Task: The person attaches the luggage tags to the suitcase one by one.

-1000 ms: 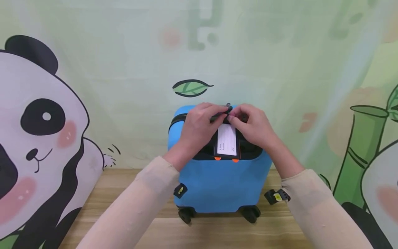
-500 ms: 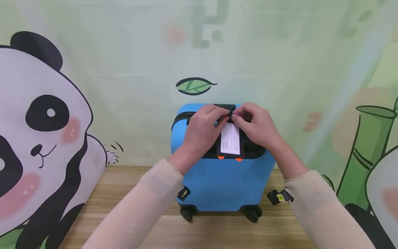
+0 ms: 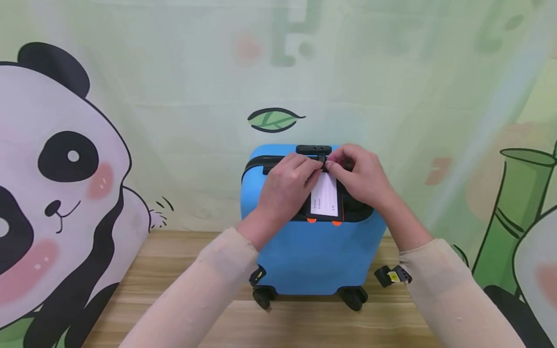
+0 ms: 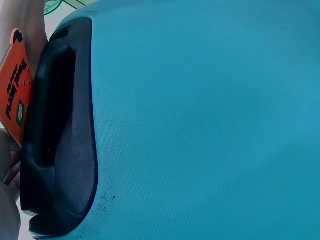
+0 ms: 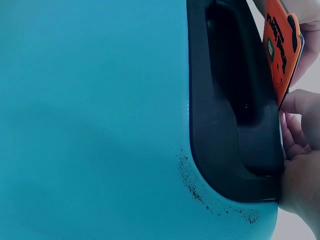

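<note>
A luggage tag (image 3: 324,195) hangs at the top of a blue suitcase (image 3: 317,261), its white card side showing in the head view. The wrist views show its orange face (image 4: 16,85) with black lettering. My left hand (image 3: 285,188) pinches the tag's black strap (image 3: 322,159) from the left, thumb and index finger together. From the right, my right hand (image 3: 363,174) pinches the same strap close by, its fingertips almost meeting the left ones. In the right wrist view, right-hand fingers (image 5: 300,105) sit at the tag's lower end. Fingers hide most of the strap.
A black pull handle (image 3: 313,149) lies behind the hands on the suitcase top. The suitcase stands on black wheels (image 3: 352,297) on a wood-grain surface (image 3: 183,270). Behind it hangs a green backdrop (image 3: 183,96) printed with pandas and bamboo.
The strap end that stuck up above the fingers has come down between them. The left hand has lowered slightly, uncovering the pull handle. The head view has shifted a little.
</note>
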Demonstrator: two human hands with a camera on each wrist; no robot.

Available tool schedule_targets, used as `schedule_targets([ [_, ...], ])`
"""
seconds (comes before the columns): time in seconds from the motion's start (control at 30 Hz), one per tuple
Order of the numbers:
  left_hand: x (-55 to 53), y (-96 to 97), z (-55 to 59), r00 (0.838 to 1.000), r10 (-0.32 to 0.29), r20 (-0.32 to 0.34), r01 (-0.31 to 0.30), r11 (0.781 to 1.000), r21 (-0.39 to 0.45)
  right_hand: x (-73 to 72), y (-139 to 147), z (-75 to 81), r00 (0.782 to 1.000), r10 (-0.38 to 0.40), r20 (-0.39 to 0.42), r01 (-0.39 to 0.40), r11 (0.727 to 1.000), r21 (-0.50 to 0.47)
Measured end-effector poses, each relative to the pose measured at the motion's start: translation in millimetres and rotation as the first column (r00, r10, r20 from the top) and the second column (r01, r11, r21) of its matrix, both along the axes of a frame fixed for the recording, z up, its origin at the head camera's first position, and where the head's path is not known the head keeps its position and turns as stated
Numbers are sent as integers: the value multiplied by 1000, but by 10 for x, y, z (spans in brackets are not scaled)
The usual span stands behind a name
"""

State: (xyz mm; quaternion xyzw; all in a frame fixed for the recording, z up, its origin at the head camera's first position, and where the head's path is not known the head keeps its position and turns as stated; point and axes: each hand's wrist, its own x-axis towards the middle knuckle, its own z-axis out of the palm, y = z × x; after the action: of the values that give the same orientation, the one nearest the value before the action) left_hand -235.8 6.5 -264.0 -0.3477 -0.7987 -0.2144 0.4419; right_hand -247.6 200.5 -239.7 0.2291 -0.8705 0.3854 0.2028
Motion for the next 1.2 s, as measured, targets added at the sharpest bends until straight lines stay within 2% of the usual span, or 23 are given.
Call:
schedule_targets([
  [0.17, -8, 18, 13, 1000, 0, 8, -1, 1000, 7, -8, 9, -2, 1000, -4, -3, 4, 1000, 6],
  [0.83, -49, 17, 107, 994, 8, 106, -10, 1000, 12, -18, 4, -14, 1000, -5, -18, 5, 1000, 1],
  [1.2, -85, 8, 85, 999, 2, 46, -1, 1000, -15, -10, 6, -25, 999, 9, -51, -9, 1000, -5],
])
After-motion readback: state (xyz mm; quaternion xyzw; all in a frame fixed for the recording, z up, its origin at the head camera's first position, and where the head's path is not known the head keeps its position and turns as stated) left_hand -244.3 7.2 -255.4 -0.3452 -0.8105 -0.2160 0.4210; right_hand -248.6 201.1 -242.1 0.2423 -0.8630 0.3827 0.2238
